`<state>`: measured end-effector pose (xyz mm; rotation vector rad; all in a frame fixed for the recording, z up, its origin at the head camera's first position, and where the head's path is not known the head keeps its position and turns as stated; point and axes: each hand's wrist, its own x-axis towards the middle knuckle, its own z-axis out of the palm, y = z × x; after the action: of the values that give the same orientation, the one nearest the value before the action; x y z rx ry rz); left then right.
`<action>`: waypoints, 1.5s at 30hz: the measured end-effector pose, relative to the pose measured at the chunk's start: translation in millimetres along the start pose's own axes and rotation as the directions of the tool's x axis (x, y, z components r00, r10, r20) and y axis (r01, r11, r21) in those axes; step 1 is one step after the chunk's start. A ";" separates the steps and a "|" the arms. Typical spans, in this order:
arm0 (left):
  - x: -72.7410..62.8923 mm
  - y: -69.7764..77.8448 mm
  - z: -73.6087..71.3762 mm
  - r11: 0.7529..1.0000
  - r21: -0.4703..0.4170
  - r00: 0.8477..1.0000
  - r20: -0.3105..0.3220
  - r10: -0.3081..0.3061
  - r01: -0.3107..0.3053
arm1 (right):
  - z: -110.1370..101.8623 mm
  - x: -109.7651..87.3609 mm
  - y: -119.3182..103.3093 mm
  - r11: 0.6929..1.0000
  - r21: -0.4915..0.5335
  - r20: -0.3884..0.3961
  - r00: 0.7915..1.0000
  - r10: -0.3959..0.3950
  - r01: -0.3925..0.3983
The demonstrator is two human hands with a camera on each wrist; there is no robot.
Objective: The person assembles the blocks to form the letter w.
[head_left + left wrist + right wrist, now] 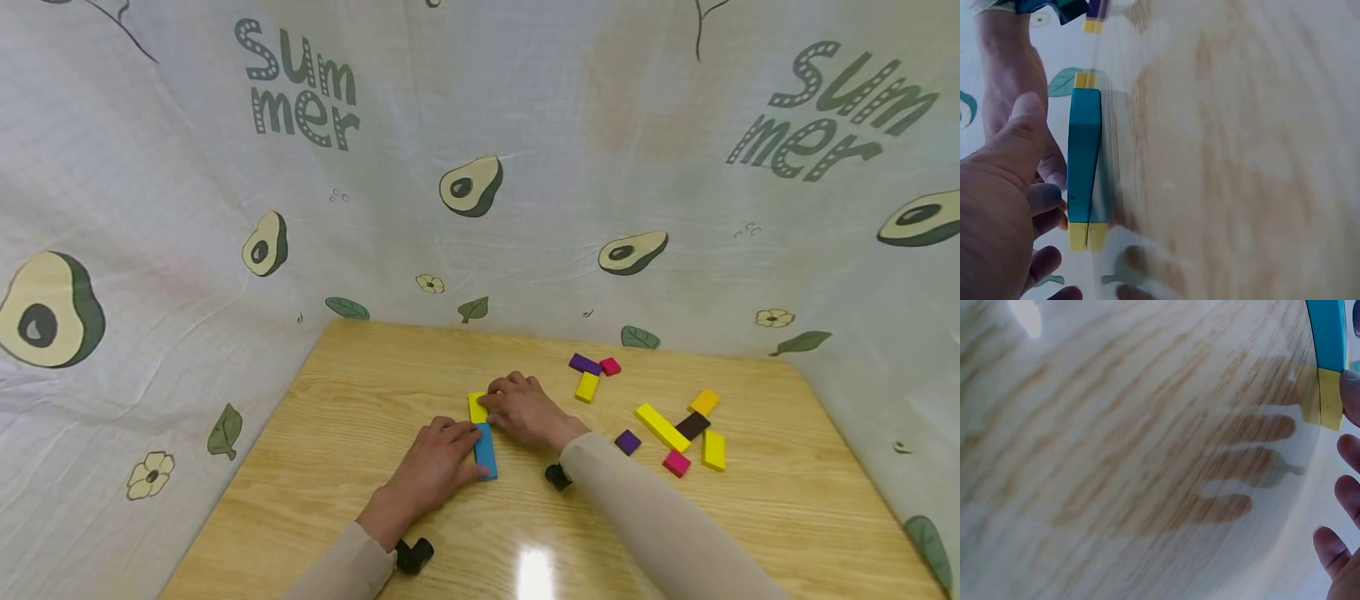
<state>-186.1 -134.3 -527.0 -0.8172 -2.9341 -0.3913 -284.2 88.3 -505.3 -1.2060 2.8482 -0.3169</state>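
Note:
A blue block (486, 454) lies on the wooden table, end to end with a yellow block (476, 407) beyond it. My left hand (435, 467) is at the left side of the blue block, its fingertips touching the block's edge. In the left wrist view, the left thumb (1027, 106) stands apart from the blue block (1084, 150). From the right, my right hand (525, 408) touches the yellow block. A fingertip (1350, 397) of that hand meets the yellow block (1330, 397) in the right wrist view, with the other fingers spread beside it.
Several loose blocks lie to the right: a purple one (585, 364), a long yellow one (662, 427), a dark one (692, 426), an orange one (705, 402) and a pink one (677, 463). A printed cloth (540, 250) hangs around the table (360, 375).

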 end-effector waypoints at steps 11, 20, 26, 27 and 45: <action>5.5 0.7 -3.3 0.999 0.048 1.000 -0.027 -0.005 0.007 | 1.9 -1.5 -0.5 1.000 -0.003 -0.004 1.000 0.016 -0.016; 11.6 -3.2 -4.1 0.999 0.023 0.999 -0.032 -0.041 0.041 | 1.2 -2.3 -0.2 1.000 -0.020 -0.010 1.000 0.021 -0.022; 18.5 -8.2 -4.4 0.999 -0.017 0.998 -0.042 -0.043 0.043 | 0.5 -2.9 -1.8 0.999 -0.032 -0.002 0.999 0.036 -0.036; 19.3 -8.8 -4.6 0.999 -0.022 0.998 -0.044 -0.040 0.039 | 0.4 -2.9 -2.0 0.999 -0.034 0.001 0.999 0.038 -0.038; 24.9 -14.5 -2.7 1.000 -0.003 0.999 -0.021 -0.030 0.030 | -0.4 -3.0 -4.4 0.998 -0.038 0.027 0.998 0.049 -0.048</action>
<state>-214.9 -134.5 -524.2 -0.7656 -2.9301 -0.4038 -279.1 87.5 -504.2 -1.1357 2.8670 -0.2448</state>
